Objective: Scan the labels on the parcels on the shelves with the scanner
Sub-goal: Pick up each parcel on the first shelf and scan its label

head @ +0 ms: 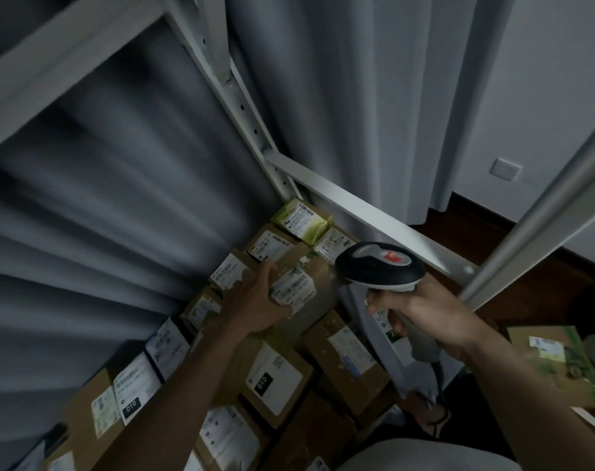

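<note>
Fingers (251,278) of left hand (255,300) lie fairly straight and a little spread across a small brown parcel (297,283), thumb along its lower edge at about 5 o'clock from the palm, steadying it rather than gripping; its white label (294,287) faces up. Right hand (421,321) is curled round the scanner (379,266) handle, index finger near the trigger, though I can't tell if it's pressed. Scanner head sits at 3 o'clock from the held parcel, just beside it, nose pointing toward the label. More parcels are packed on the shelf: a green one (301,219) at 12 o'clock against the white shelf upright (245,107), brown boxes with labels running down to 7 o'clock, one marked "010" (275,379) at 6 o'clock. Grey curtain (119,198) hangs behind the shelf, and the scene is dim. Risks, as I judge them: labels are crowded, so the beam may read a neighbour instead of the target; the left thumb could cover part of the barcode; a steep scan angle or low light may cause a no-read; nudging the parcel could shift the stack and hide labels not yet scanned.
</note>
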